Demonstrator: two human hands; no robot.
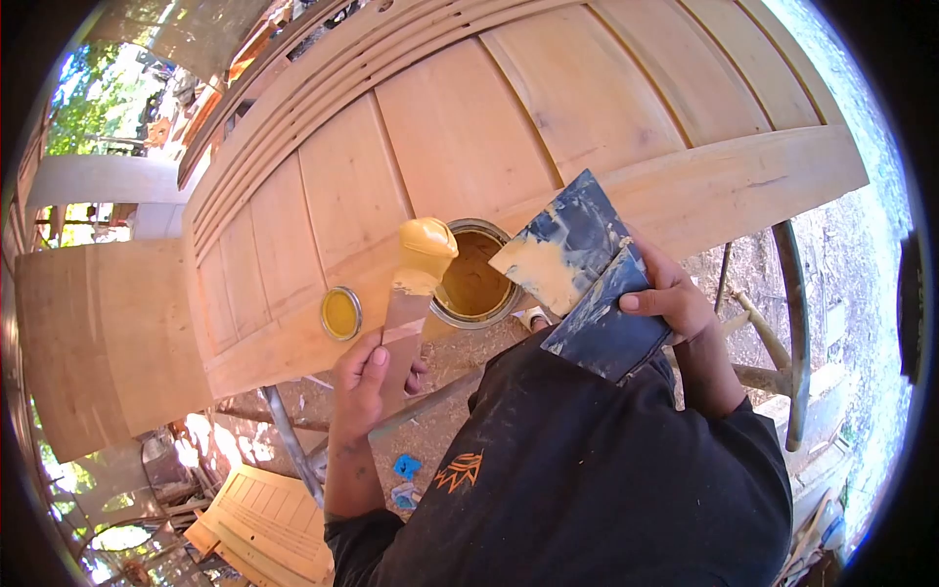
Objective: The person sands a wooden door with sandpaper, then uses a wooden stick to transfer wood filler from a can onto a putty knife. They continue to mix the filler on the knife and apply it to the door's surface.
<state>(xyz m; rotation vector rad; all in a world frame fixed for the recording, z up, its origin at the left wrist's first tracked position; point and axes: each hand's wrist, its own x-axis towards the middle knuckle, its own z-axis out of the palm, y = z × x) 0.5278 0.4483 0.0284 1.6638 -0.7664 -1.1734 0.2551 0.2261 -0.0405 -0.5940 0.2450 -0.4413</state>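
My left hand (pixel 367 382) is closed around a flat wooden-looking paddle (pixel 403 328), held upright. A thick lump of yellow putty (pixel 426 245) sits on its top end. Just behind it, an open round can (pixel 513 293) of brownish-yellow putty stands by the near edge of the wooden door panel (pixel 450 132). In my right hand (pixel 675 293) are dark flat spreader plates (pixel 606 323), overlapping, with my thumb pressed on the front one. Pale putty (pixel 548 269) is smeared across the rear plate. The fingers behind the plates are mostly hidden.
A round lid (pixel 341 313) coated yellow inside lies left of the can. Metal legs (pixel 797 342) stand under the panel's right side. A plain board (pixel 108 342) is at the left, and another wooden panel (pixel 269 528) lies lower down. Blue scraps (pixel 407 467) are on the ground.
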